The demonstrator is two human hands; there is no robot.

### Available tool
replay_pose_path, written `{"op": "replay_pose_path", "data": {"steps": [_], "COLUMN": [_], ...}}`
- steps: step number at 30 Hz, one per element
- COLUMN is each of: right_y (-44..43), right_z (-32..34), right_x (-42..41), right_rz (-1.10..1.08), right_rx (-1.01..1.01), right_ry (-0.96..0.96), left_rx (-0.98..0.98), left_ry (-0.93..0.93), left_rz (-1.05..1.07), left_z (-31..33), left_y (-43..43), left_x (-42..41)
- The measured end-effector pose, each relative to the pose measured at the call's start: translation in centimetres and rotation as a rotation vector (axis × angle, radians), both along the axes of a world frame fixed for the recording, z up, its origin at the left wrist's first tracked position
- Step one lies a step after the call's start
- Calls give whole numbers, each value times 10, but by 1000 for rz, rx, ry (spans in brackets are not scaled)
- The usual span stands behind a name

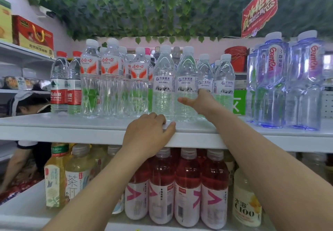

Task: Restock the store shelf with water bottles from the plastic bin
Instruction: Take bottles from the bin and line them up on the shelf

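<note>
A store aisle: a white shelf [72, 128] runs across the view under a ceiling hung with green leaf vines [144, 5] and a red sign [259, 9].

The left hand [147, 135] rests palm down on the front lip of that shelf, fingers [158, 118] curled over the edge and lying on the shelf top, the thumb [170, 127] stretched along the lip. It holds nothing.

The right hand [201, 103] reaches farther in, to the lower body of a clear water bottle [186, 85] with a white mountain label. The thumb [185, 101] points left across the bottle's front; the fingers pass around its right side and are hidden behind it, so a loose wrap is what shows, and how firm the hold is cannot be told. The bottle stands upright on the shelf.

Just left of the thumb stands a matching bottle [164, 83], touching the first. Behind the right-hand fingers are two more of the same kind [224, 81]. Farther left of both hands are red-and-white labelled bottles [111, 76]; well to the right are tall blue-tinted bottles [272, 86]. Below the left hand, on the lower shelf, stand red drink bottles [187, 185].
</note>
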State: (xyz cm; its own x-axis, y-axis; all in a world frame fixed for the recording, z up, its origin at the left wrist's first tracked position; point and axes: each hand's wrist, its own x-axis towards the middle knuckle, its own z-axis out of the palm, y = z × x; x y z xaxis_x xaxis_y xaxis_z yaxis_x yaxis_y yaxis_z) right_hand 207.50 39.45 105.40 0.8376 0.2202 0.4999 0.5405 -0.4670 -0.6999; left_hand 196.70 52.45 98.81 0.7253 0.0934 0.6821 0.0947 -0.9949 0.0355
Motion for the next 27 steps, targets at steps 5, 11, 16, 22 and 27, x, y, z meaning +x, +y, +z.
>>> {"op": "replay_pose_path", "data": {"steps": [5, 11, 16, 22, 27], "right_y": [-1, -4, -11, -27, -40], "right_z": [1, 1, -8, -20, -34], "right_x": [-3, -17, -33, -92, -168], "right_rz": [-28, -49, -80, -117, -106], "right_rx": [-94, -218, -324, -374, -506], "right_ry": [-1, -9, 22, -43, -118], "left_rx": [-9, -12, -76, -206, -174], "left_ry": [4, 11, 11, 57, 175], "left_rz": [1, 7, -36, -94, -28], "left_z": [0, 1, 2, 4, 4], "left_y": [1, 1, -1, 9, 27], "left_x": [1, 0, -8, -64, -137]}}
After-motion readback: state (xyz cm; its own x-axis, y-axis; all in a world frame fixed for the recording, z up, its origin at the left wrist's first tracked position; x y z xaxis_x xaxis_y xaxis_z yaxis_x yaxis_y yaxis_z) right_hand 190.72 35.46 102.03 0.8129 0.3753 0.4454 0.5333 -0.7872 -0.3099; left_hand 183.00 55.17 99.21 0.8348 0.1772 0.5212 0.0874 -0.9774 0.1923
